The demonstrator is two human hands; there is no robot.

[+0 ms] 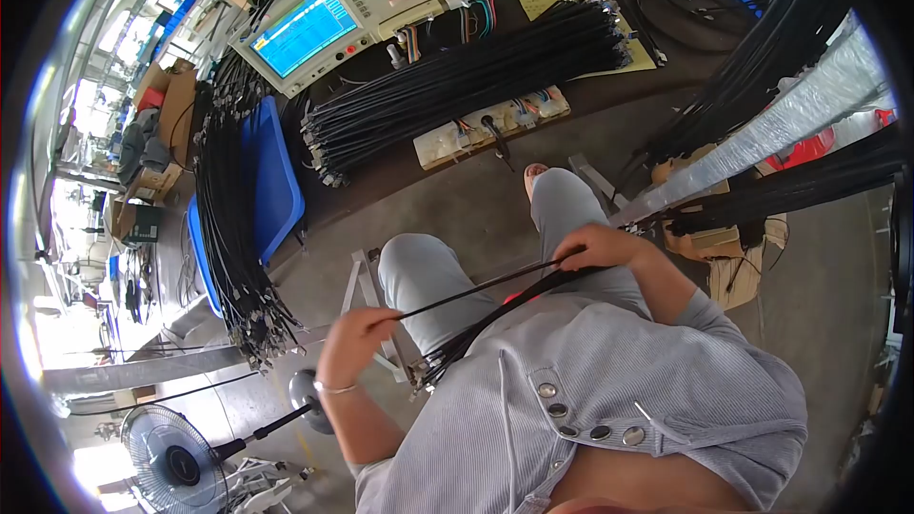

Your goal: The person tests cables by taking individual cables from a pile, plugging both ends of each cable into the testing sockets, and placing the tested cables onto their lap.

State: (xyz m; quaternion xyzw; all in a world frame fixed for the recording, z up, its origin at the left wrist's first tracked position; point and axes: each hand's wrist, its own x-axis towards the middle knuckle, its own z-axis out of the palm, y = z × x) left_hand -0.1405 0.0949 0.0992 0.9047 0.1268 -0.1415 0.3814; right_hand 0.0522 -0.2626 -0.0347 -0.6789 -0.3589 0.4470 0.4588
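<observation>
A single black cable (476,287) is stretched between my two hands above my lap. My left hand (357,343), with a bracelet at the wrist, is closed on its left end. The fingers of my right hand (602,247) pinch the cable farther right, close to my knee. Beneath it, a bundle of black cables (487,326) lies across my lap, its metal connector ends showing by my left thigh. My hands hide both ends of the held cable.
On the bench, a large cable bundle (466,71) lies before a tester with a lit screen (307,30) and a connector board (490,128). More cables (228,238) hang over a blue tray (286,190) at left. A fan (176,462) stands lower left; a wrapped post (762,124) rises at right.
</observation>
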